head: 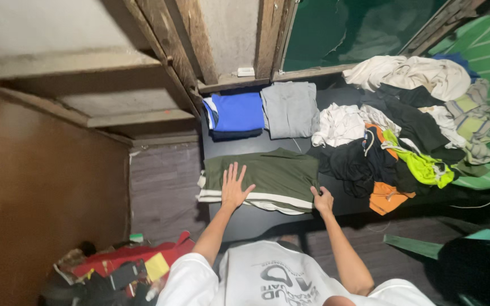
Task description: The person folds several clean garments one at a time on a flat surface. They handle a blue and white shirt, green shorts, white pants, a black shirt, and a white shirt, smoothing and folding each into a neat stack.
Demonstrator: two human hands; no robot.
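An olive green garment [273, 173] with white stripes along its near edge lies spread flat on a dark table [256, 218]. My left hand [235, 187] rests flat on the garment's left part, fingers spread. At the garment's near right corner, my right hand [322, 199] pinches the cloth edge.
A folded blue garment [236, 112] and a folded grey one [290, 109] lie at the table's far side. A loose heap of clothes [409, 124] in white, black, neon yellow and orange fills the right. A red bag and clutter [126, 266] sit on the floor at left.
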